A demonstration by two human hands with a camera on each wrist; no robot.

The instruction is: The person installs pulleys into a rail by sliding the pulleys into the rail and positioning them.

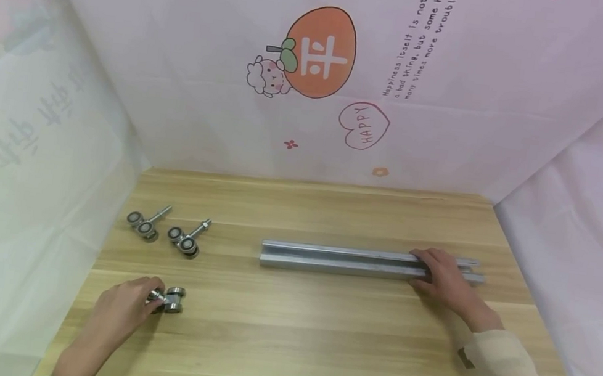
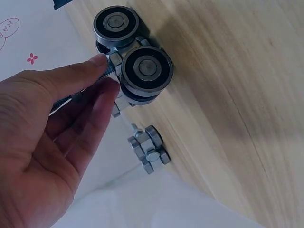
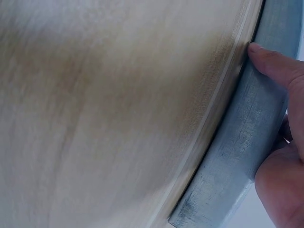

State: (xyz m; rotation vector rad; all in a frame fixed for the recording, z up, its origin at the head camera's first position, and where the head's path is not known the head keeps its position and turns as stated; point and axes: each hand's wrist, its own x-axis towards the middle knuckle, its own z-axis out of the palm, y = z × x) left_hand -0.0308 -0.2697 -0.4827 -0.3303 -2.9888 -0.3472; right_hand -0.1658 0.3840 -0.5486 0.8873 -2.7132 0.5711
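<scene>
At the front left of the table, my left hand [image 1: 125, 305] pinches a metal roller trolley [image 1: 174, 300] by its threaded bolt. In the left wrist view, thumb and fingertips close around that bolt, beside the trolley's black-faced wheels [image 2: 147, 68]. A silver C-shaped rail [image 1: 335, 260] lies lengthwise across the table, its slot facing up. Near the rail's right end, my right hand [image 1: 444, 282] grips it across its width. The right wrist view shows the thumb along the near side of the rail [image 3: 232, 137]; the other fingers are mostly hidden.
Two more roller trolleys, one farther left [image 1: 143, 226] and one beside it [image 1: 183, 241], rest at the back left with bolts slanting up. Printed white cloth [image 1: 208, 78] walls the wooden table [image 1: 317, 345] at the back and both sides.
</scene>
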